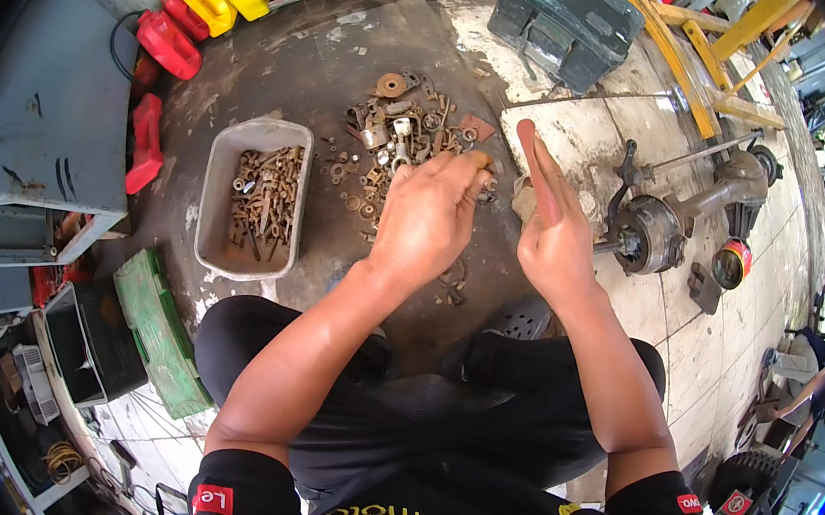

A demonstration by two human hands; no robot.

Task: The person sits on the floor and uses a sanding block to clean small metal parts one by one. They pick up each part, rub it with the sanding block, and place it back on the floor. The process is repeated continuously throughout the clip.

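My left hand [427, 214] is curled with its fingertips pinched around a small metal part [487, 191], mostly hidden by the fingers. In my right hand [558, 246] is a folded reddish-brown piece of sandpaper [541, 176], raised upright on the thumb side. The two hands are apart. Beneath and beyond my left hand lies a pile of rusty metal parts [397, 112], with washers, rings, nuts and clamps among them. Another reddish sandpaper piece [476, 128] rests at the pile's right edge. To the left stands a grey plastic tub [211, 237] holding many rusty bolts.
A dark toolbox [568, 18] sits at the upper right, near a yellow frame [671, 61]. An axle assembly [701, 204] and a round tin [731, 263] lie on the right-hand tiles. At left are a green case [159, 333] and a red jerrycan [167, 43]. Another person [802, 375] is at far right.
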